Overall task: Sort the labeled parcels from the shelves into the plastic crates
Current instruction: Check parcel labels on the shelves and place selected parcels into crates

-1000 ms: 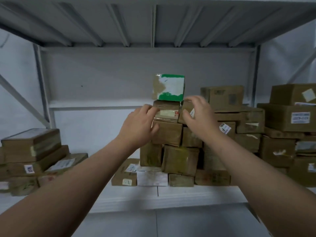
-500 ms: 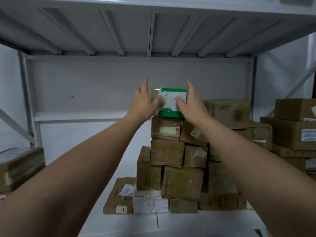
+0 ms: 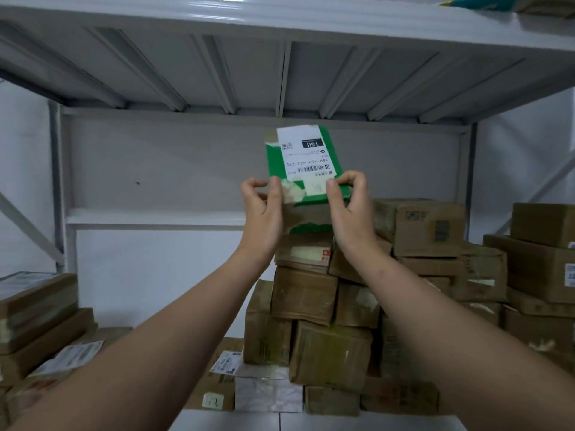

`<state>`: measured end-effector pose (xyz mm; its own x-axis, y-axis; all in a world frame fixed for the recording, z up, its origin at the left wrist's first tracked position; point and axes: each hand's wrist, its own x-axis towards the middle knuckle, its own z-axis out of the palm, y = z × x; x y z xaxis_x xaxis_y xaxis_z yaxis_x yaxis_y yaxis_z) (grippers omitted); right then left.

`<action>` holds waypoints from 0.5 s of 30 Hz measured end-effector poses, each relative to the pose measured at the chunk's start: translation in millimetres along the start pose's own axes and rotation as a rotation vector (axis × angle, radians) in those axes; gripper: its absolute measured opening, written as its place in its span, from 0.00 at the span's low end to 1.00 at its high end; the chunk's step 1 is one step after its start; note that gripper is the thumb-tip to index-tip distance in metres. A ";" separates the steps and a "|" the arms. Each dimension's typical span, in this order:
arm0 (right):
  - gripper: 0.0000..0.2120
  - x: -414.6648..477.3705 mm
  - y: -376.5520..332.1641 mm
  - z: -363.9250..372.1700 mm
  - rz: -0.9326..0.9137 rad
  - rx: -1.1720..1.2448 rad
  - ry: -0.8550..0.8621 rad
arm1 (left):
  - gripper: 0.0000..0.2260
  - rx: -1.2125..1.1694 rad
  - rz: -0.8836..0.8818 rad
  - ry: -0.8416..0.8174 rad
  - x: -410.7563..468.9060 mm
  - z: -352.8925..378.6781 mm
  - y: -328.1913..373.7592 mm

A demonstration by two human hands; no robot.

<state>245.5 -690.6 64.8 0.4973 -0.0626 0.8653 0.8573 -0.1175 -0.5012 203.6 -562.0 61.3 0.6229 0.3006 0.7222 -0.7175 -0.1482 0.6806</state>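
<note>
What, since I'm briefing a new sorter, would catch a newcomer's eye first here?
The green parcel with its white label, at centre, tilted label-side toward the camera and pinched at its near corners by the left hand and right hand. Below it rises a stack of brown boxes on the shelf, with more boxes piled to both sides.

The left grip (image 3: 263, 209) and right grip (image 3: 350, 206) pinch the lower corners of a green parcel (image 3: 306, 172), tipped so its white label (image 3: 300, 144) faces the camera upside down. At six o'clock from it, a stack of brown boxes (image 3: 303, 295) stands on the shelf (image 3: 311, 423).
</note>
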 end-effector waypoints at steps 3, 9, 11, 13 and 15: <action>0.06 -26.2 -8.8 8.2 -0.072 -0.002 0.021 | 0.13 -0.065 -0.021 0.124 -18.1 -17.3 -2.2; 0.22 -63.4 -32.9 30.7 -0.031 0.164 -0.052 | 0.14 -0.128 0.009 0.097 -41.5 -64.0 -5.0; 0.26 -69.1 -40.8 40.3 0.041 0.178 -0.091 | 0.19 -0.145 0.051 0.024 -46.3 -83.9 -1.1; 0.23 -76.5 -44.7 53.7 0.117 0.239 -0.135 | 0.28 -0.135 0.071 -0.108 -48.2 -104.8 0.7; 0.16 -86.5 -46.9 69.7 0.192 0.335 -0.142 | 0.33 -0.079 0.031 -0.185 -48.8 -127.7 1.1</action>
<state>171.5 -610.7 13.2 0.6459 0.0879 0.7584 0.7314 0.2135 -0.6476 132.6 -456.4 11.1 0.6418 0.1183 0.7577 -0.7547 -0.0781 0.6514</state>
